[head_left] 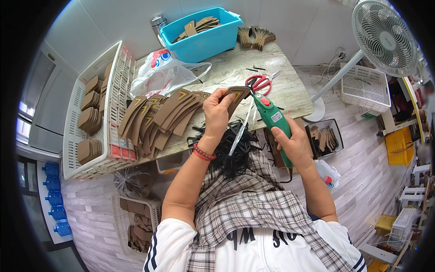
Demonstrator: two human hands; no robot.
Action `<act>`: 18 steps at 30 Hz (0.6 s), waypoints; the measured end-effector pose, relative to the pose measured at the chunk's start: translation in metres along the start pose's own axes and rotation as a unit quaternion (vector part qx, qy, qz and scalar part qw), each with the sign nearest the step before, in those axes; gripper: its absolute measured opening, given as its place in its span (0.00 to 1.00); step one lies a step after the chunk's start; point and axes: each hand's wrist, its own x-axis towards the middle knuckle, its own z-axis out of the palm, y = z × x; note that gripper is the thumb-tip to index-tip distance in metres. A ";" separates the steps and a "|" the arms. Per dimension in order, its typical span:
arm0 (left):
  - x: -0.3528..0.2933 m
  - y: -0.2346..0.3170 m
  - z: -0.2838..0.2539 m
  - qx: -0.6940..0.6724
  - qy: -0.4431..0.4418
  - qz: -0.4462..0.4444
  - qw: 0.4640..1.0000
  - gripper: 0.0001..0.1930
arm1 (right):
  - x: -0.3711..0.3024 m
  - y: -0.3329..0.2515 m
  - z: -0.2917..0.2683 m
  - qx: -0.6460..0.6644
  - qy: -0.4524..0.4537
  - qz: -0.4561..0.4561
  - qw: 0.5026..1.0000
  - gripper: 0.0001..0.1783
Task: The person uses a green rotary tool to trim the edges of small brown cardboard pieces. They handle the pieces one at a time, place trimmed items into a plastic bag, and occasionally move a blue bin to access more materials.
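One white label (277,117) marks the green handheld tool (284,126).

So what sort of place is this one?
Probably a small workshop: many brown pieces of one shape lie on the table, more fill a white crate at left, and the right hand grips a corded green tool.

to the left of your left hand (216,111), a row of brown pieces (174,111) blocks the way to the white crate (120,77). ahead, you could pass over the tabletop (222,68) between the white plastic bag (152,80) and the red-handled scissors (269,80), until the blue tub (206,44) stops you. the scissors crowd the tip of your green power tool (272,113); black strips (226,165) fill the room between your forearms.
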 end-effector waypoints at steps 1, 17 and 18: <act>0.000 -0.001 0.000 0.004 -0.003 0.003 1.000 0.04 | 0.000 0.001 0.000 0.000 0.000 -0.001 1.000 0.23; 0.014 0.009 -0.026 0.111 -0.118 -0.005 0.987 0.05 | -0.002 0.005 -0.013 -0.022 -0.048 -0.011 0.999 0.24; 0.016 0.010 -0.027 0.125 -0.123 0.002 0.984 0.05 | -0.002 0.005 -0.013 -0.029 -0.051 -0.012 0.998 0.24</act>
